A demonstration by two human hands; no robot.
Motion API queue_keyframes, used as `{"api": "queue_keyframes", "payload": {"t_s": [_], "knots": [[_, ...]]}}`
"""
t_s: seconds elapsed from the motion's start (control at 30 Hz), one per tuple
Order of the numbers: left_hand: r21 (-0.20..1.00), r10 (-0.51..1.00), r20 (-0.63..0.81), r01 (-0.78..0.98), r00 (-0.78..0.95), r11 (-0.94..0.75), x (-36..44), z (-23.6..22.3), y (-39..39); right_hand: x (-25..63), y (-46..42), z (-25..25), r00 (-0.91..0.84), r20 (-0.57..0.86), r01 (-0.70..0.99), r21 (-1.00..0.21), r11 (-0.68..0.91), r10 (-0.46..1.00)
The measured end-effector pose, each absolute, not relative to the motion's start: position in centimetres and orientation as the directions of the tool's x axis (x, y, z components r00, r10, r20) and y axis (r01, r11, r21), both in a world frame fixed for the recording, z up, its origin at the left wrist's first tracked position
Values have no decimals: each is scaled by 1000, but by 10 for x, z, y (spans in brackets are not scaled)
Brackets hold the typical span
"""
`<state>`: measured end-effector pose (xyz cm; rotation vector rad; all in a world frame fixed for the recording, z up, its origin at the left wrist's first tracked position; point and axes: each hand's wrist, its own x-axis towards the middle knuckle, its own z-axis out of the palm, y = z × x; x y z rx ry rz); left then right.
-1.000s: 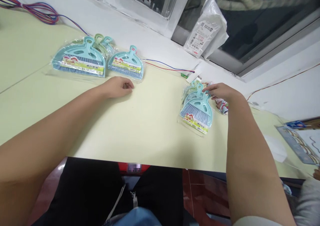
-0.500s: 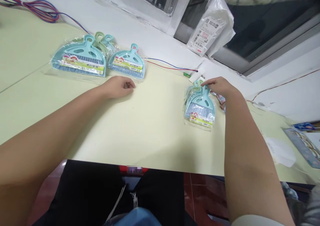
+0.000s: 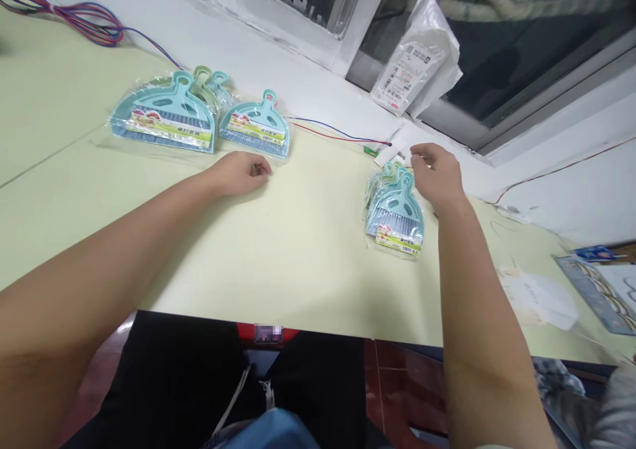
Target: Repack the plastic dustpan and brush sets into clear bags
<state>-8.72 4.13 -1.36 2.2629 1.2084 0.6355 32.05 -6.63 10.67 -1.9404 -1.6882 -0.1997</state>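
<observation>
My left hand (image 3: 242, 173) rests on the table (image 3: 298, 250), loosely curled, with nothing in it. Just beyond it lies a bagged light-blue dustpan and brush set (image 3: 258, 131) with a mushroom-print label. To its left, another blue set (image 3: 166, 119) lies over green and blue ones in clear plastic. My right hand (image 3: 438, 174) hovers at the upper right of a small stack, thumb and forefinger apart and holding nothing. The top of that stack is a blue dustpan and brush set (image 3: 397, 214); a green one shows behind it.
Coiled red and blue wires (image 3: 89, 25) lie at the far left. A white plastic package (image 3: 415, 61) leans by the window. A small green circuit board (image 3: 370, 151) sits near the wall. A thin white bag (image 3: 541, 297) lies at right; a person's sleeve (image 3: 616, 402) shows lower right.
My right hand has let go of the handle of the top dustpan set and lifted away beside it. My left hand stays in place. The view has shifted slightly.
</observation>
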Motion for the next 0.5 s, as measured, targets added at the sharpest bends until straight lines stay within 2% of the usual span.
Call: {"api": "queue_keyframes", "payload": {"t_s": [0.13, 0.23, 0.37, 0.5], "knots": [[627, 848, 259, 588, 462, -511, -86, -15, 41, 217, -109, 79, -48, 433, 890, -390, 235, 900], [554, 840, 386, 632, 381, -541, -90, -17, 44, 149, -136, 42, -274, 358, 811, -414, 414, 893], [431, 802, 479, 701, 356, -568, -97, -24, 50, 119, -145, 2, -303, 332, 812, -400, 425, 893], [342, 811, 408, 753, 420, -562, -92, -33, 54, 136, -134, -13, -248, 368, 829, -398, 393, 896]]}}
